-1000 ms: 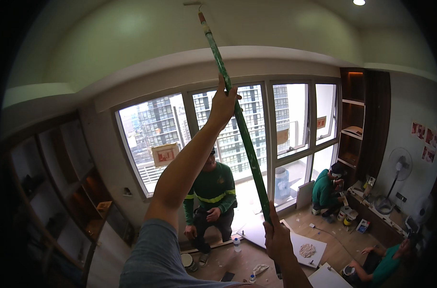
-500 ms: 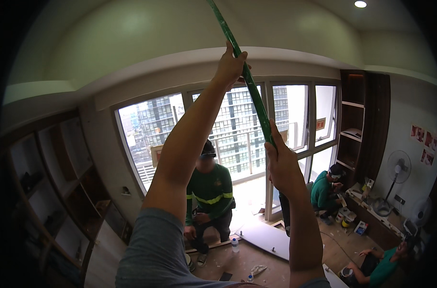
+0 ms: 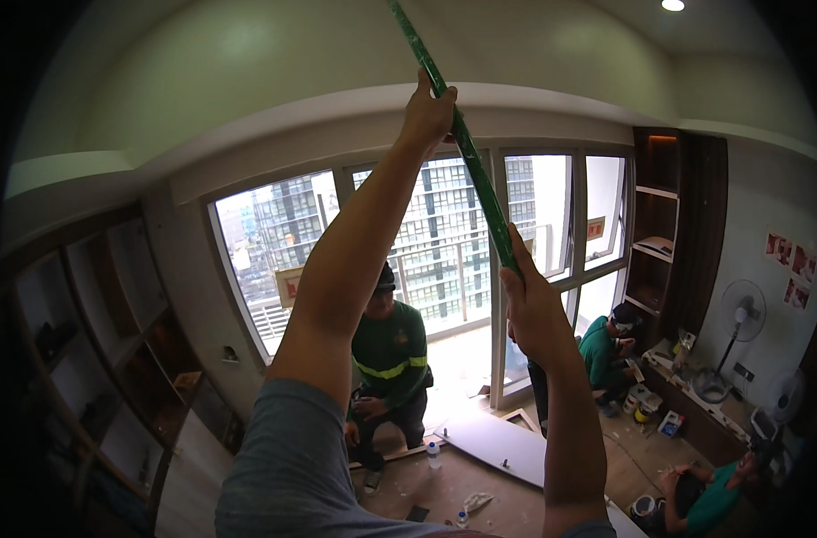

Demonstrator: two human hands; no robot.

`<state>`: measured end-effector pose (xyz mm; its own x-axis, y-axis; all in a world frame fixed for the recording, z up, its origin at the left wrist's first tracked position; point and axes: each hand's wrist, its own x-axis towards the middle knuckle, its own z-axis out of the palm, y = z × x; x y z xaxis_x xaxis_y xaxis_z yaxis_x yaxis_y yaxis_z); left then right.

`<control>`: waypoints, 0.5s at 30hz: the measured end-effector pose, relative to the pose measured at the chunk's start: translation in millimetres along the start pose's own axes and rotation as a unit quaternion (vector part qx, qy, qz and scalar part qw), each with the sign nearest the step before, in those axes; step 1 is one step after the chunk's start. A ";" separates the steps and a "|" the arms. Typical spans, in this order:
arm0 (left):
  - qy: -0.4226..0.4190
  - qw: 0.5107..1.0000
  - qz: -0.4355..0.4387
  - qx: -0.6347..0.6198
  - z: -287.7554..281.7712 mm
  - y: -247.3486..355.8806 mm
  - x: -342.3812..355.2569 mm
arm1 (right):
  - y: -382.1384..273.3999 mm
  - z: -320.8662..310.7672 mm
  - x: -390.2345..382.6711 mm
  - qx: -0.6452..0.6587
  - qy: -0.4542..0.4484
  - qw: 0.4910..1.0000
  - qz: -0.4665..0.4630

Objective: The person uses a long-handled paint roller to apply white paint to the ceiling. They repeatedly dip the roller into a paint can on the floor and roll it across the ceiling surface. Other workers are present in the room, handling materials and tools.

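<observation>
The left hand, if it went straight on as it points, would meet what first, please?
The left hand, holding the green pole, points upward; it would probably meet the pale surface overhead, though depth is unclear.

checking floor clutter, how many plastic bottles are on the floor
2: the upper bottle near the left end of the white panel, and the lower bottle close to the picture's bottom edge. More may be hidden.

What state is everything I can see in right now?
Green pole: slanted, white-flecked, upper end out of frame
Left hand: closed around pole
Right hand: closed around pole, lower down
Ceiling downlight: lit
Pedestal fan: upright, spinning or not unclear
White panel: lying flat
Plastic bottle near panel: upright
</observation>
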<state>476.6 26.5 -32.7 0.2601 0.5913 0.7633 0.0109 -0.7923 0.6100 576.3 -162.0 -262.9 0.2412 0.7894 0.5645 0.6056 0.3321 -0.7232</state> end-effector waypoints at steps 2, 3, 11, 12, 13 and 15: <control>0.020 1.000 -0.011 -0.002 0.8 -4.6 2.6 | 22.5 5.8 -16.0 0.016 0.007 1.000 -0.025; 0.016 1.000 -0.012 -0.011 7.6 -7.8 4.5 | 31.9 4.1 -29.1 -0.005 0.011 1.000 0.000; 0.020 0.998 -0.056 -0.030 2.7 -80.0 -9.2 | 143.3 16.2 -212.8 -0.027 -0.049 0.993 0.104; 0.011 0.997 -0.070 -0.039 1.4 -87.7 -16.6 | 152.7 16.1 -233.0 -0.036 -0.050 0.993 0.105; 0.007 0.996 -0.075 -0.041 1.2 -94.6 -23.3 | 163.6 15.0 -251.6 -0.041 -0.057 0.992 0.106; -0.006 0.992 -0.104 -0.067 -0.8 -115.4 -46.3 | 184.1 15.9 -284.7 -0.047 -0.076 0.991 0.103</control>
<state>462.5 90.7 -138.2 0.2765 0.7375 0.6161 -0.0631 -0.6258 0.7775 607.0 -317.4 -563.1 0.2542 0.9066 0.3368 0.6255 0.1115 -0.7722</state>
